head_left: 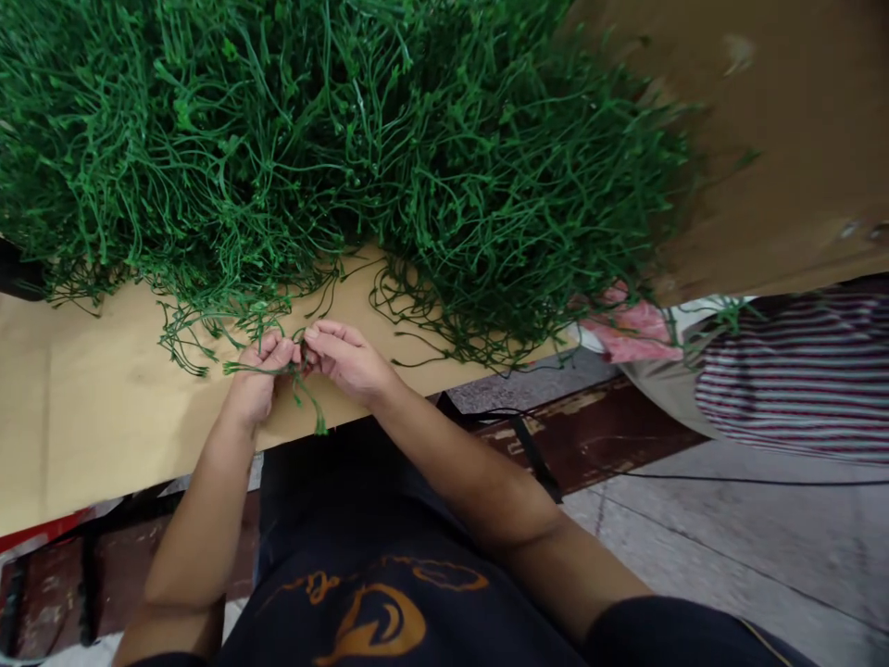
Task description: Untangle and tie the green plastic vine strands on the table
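Observation:
My left hand and my right hand meet close together over the front edge of the table. Both are closed, thumbs against fingers, pinching thin green plastic stems between them. Loose ends of these stems, with small branched tips, stick out to the left and hang below my fingers. Just beyond my hands lies a large tangled heap of the same green artificial stems. Some stray stems trail from it beside my left hand. My fingers hide exactly where the held stems meet.
The heap spreads across the tan tabletop. At right lie a pink cloth or bag and a striped garment, apparently on a person. Below the table are a worn dark red bench and a black cable.

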Available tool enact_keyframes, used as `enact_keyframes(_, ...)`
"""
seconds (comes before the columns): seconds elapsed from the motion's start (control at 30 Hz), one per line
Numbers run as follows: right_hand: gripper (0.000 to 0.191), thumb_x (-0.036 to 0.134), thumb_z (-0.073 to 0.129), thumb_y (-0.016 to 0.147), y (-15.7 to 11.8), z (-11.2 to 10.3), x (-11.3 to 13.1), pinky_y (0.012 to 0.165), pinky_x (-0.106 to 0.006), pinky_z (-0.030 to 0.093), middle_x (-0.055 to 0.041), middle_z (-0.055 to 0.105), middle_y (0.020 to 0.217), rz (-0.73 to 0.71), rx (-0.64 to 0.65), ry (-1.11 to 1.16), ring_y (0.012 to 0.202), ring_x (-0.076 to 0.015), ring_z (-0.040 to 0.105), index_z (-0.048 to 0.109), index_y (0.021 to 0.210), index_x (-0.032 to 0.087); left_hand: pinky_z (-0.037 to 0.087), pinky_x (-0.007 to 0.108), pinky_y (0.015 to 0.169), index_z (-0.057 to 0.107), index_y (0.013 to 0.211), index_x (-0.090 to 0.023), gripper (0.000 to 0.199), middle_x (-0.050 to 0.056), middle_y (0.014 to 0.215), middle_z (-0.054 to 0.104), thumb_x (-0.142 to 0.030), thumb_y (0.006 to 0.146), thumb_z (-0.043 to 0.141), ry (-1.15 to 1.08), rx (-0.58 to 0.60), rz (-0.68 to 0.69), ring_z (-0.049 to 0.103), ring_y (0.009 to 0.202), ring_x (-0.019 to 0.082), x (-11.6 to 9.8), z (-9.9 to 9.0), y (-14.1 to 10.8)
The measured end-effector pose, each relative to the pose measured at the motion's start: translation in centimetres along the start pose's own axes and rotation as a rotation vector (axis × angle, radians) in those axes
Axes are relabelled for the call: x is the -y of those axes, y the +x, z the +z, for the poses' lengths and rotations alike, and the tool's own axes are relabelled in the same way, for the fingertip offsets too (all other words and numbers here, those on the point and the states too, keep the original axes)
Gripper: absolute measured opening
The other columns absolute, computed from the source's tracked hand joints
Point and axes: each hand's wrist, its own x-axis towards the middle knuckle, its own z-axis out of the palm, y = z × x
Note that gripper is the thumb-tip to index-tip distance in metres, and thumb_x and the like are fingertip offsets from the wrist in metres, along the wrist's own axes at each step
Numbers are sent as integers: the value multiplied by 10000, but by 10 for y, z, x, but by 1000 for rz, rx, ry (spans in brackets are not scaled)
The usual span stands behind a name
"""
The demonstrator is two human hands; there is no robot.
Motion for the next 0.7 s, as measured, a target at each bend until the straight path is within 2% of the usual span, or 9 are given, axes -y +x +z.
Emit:
enact_keyframes(0.17,395,474,699,653,1,6,-2,576,-226,432,50,449,566,-42,79,122,551,-69,478,451,594,172,411,224,419,502,563,-172,456,-47,515,465,-535,520,774,-75,-72,-16,415,431,61,-6,-1,-2)
enact_keyframes(0.3,400,523,658,696,1,2,7,619,-237,416,28,483,607,-149,98,-136,595,-74,462,496,601,170,431,235,494,499,576,-176,409,-28,567,508,-505,600,741,-43,-118,61,485,515,85,-2,-1,-1)
enact_keyframes(0.4,381,503,675,688,-2,-3,14,629,-226,415,20,490,648,-193,28,-248,610,-68,447,524,596,165,351,214,457,518,612,-179,381,-36,573,497,-491,623,736,22,-118,106,411,483,61,2,0,-1)
enact_keyframes(0.47,348,452,665,719,-4,-4,15,610,-212,429,14,505,711,-150,-14,-125,606,-60,466,512,603,161,286,210,421,524,628,-174,397,-39,568,484,-507,613,738,55,-63,78,353,454,46,3,2,-1)
enact_keyframes(0.57,299,314,525,852,-3,2,11,502,-166,402,15,503,732,-39,-83,162,546,-36,452,454,609,155,297,204,436,499,614,-171,430,-29,587,496,-503,570,768,13,4,27,446,519,66,2,2,-2)
enact_keyframes(0.63,314,232,417,905,-2,8,8,407,-128,315,32,451,647,25,-97,315,472,-23,371,393,602,154,268,203,415,493,598,-172,431,-32,567,474,-503,570,767,-20,24,13,436,502,66,2,0,-5)
enact_keyframes(0.7,328,215,397,917,0,12,8,358,-107,219,55,368,568,71,-35,385,420,-18,256,341,598,158,202,214,384,490,570,-170,437,-37,527,432,-527,593,741,-21,51,1,352,435,50,1,-4,-10)
